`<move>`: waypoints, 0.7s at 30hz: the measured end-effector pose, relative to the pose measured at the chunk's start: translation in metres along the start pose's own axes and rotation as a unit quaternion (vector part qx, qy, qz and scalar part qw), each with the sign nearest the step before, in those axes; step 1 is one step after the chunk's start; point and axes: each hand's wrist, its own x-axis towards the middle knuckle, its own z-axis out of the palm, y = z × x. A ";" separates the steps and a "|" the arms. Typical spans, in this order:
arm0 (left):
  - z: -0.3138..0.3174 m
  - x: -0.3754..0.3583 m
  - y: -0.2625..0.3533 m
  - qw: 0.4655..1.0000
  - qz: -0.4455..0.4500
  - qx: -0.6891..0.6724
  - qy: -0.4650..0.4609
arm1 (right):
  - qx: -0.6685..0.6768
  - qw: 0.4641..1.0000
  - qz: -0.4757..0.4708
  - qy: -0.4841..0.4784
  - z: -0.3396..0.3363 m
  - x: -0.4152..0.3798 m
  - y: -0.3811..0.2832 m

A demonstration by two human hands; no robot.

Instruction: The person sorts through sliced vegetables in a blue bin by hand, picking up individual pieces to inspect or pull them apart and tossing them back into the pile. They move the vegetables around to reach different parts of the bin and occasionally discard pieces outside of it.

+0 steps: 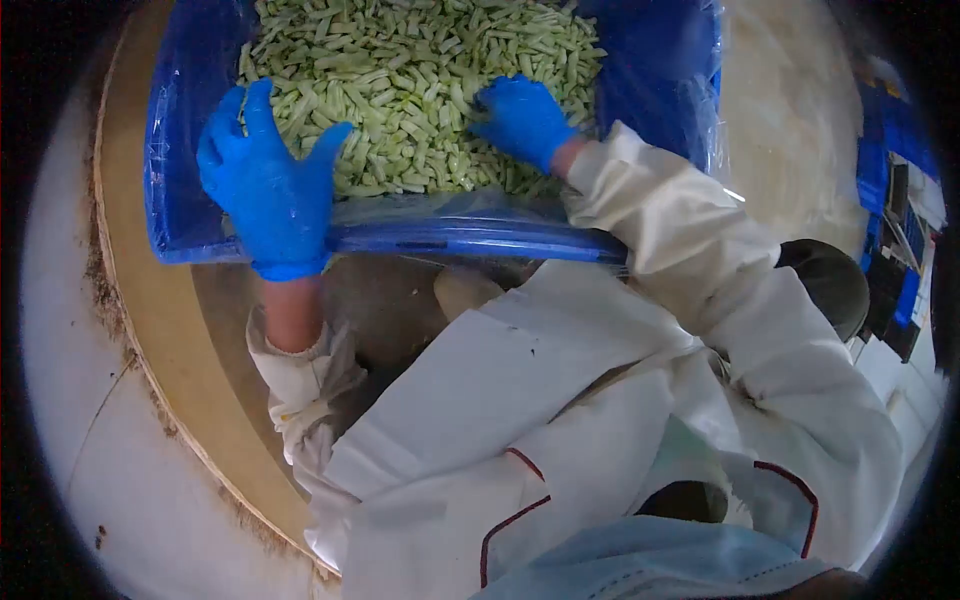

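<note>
Cut pale green vegetable pieces (410, 95) fill a blue crate (660, 70) lined with clear plastic. My left hand (268, 175), in a blue glove, is over the crate's near left corner with fingers and thumb spread and nothing in it. Toward the right side of the pieces, my right hand (522, 122), also blue-gloved, rests on them, its back up and its fingers bent. The fingertips are partly hidden, so whether it holds any pieces cannot be made out.
A curved tan edge (175, 330) runs down the left, beside a stained white surface (110, 430). A pale surface (790, 120) lies right of the crate. Blue and black items (895, 220) stand at the far right.
</note>
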 end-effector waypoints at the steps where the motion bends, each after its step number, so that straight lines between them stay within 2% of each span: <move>1: 0.000 0.000 -0.001 1.000 0.016 -0.020 0.008 | 0.005 1.000 -0.014 -0.019 0.017 -0.001 0.005; 3: 0.000 0.001 -0.004 0.997 0.051 -0.056 0.026 | 0.014 0.998 -0.041 -0.053 0.027 0.007 0.004; 4: 0.001 0.002 -0.004 0.992 0.087 -0.090 0.017 | 0.069 0.996 -0.024 -0.055 0.029 0.007 0.007; 6: 0.004 -0.001 0.008 0.976 0.151 -0.157 -0.005 | 0.179 0.982 0.007 -0.069 -0.030 0.011 -0.015; 7: 0.004 -0.004 0.017 0.968 0.188 -0.162 -0.037 | 0.216 0.975 -0.021 -0.037 -0.052 0.011 -0.026; 9: 0.002 -0.006 0.036 0.944 0.266 -0.170 -0.096 | 0.197 0.970 -0.138 0.017 -0.084 0.008 -0.039; 10: 0.002 -0.009 0.041 0.947 0.254 -0.157 -0.120 | 0.185 0.962 -0.197 0.045 -0.097 0.007 -0.043; 13: 0.001 -0.017 0.051 0.954 0.215 -0.105 -0.180 | 0.083 0.967 -0.234 -0.054 -0.127 0.007 -0.050; 15: -0.005 -0.019 0.060 0.959 0.190 -0.052 -0.203 | 0.125 0.965 -0.230 -0.023 -0.118 -0.001 -0.055; 19: -0.007 -0.028 0.062 0.969 0.136 -0.063 -0.197 | 0.167 0.966 -0.194 0.044 -0.114 -0.010 -0.066; 21: -0.011 -0.026 0.062 0.967 0.120 -0.049 -0.221 | 0.137 0.974 -0.181 0.004 -0.119 -0.009 -0.069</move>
